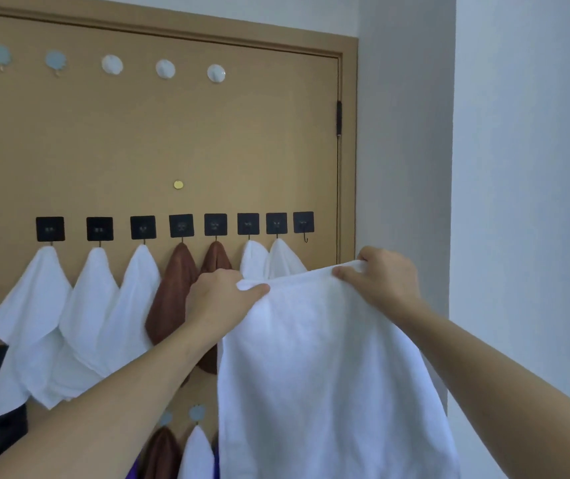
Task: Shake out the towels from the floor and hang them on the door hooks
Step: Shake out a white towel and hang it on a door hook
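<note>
1. The left hand [223, 297] and the right hand [385, 273] each pinched the top edge of one white towel [325, 375], thumb in front and fingers curled behind. The towel was stretched between them at centre right of the frame, and its lower end was cut off by the bottom edge.
2. Behind the hands stood a tan door [159, 140] with a row of eight black square hooks across the middle of the frame.
3. Seven of those hooks carried towels: three white at the left, two brown towels [173, 288] in the centre, then two white, partly hidden behind the held towel and the left hand.
4. The eighth hook [303, 223], at the right end of the row, just above the right hand, was bare.
5. Five round hooks [165, 68] sat along the upper left of the frame, holding nothing.
6. At the bottom centre, more towels hung from a lower row: one brown and one white were plain, the rest hidden behind the left forearm and the held towel.
7. A dark object at the lower left was mostly covered by towels and hard to make out.
</note>
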